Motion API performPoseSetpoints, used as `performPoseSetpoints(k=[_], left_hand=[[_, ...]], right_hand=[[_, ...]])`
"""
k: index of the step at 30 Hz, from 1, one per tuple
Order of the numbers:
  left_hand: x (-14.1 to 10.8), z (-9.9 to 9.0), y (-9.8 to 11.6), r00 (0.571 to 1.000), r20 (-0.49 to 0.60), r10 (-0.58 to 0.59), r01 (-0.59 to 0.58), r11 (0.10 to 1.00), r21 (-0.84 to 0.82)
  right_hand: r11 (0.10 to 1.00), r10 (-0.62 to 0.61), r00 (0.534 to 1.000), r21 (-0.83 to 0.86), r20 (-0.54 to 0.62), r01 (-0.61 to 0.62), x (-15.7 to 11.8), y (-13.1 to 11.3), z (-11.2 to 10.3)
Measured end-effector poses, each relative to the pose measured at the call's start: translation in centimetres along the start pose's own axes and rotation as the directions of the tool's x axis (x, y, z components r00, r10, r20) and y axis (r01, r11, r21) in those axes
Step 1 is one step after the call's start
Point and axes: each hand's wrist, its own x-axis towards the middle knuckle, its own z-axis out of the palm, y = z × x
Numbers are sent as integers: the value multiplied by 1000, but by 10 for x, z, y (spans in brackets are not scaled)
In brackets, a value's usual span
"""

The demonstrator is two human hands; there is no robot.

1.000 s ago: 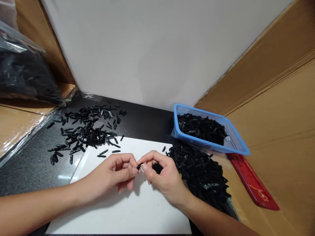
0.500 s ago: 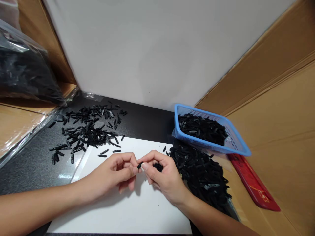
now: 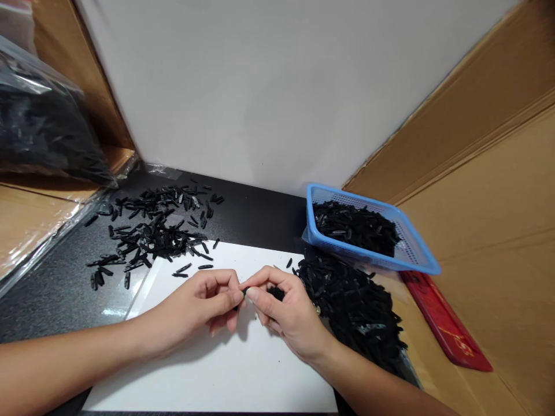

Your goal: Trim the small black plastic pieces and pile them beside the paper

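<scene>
Over the white sheet [image 3: 208,370], my left hand [image 3: 212,303] and my right hand [image 3: 277,303] meet fingertip to fingertip. Between them is a small black piece [image 3: 245,292], pinched by thumb and forefinger on both sides. Most of it is hidden by the fingers. More black bits [image 3: 276,293] show inside the curl of my right hand. A large heap of black strips [image 3: 355,312] lies just right of that hand. Scattered black slivers [image 3: 160,237] spread beyond my left hand, some on the sheet's far edge.
A blue plastic basket [image 3: 425,254] holding black strips stands at the back right, against a cardboard wall [image 3: 485,144]. Beside it lies a red flat object [image 3: 451,323]. A clear bag of dark material [image 3: 47,121] sits at the upper left. A white panel [image 3: 225,86] rises behind.
Both hands stay nearly in place. The fingertips have drawn slightly closer around the black piece, and less of it shows; a dark bit now shows under my left fingertips.
</scene>
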Motion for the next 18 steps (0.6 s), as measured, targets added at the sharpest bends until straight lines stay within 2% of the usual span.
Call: performPoseSetpoints(k=[9, 12, 15, 18], left_hand=[[1, 0, 0, 1000, 7, 12, -12, 1000, -14], [1, 0, 1, 1000, 1, 19, -19, 999, -36], [3, 0, 0, 998, -61, 34, -40, 994, -105], [5, -2, -1, 986, -164, 21, -50, 983, -177]], right_hand=[[995, 52, 999, 86, -6, -51, 0, -3, 1], [982, 64, 998, 180, 0, -63, 3, -3, -1], [941, 72, 997, 331, 7, -70, 6, -3, -4], [924, 73, 997, 375, 2, -68, 9, -3, -5]])
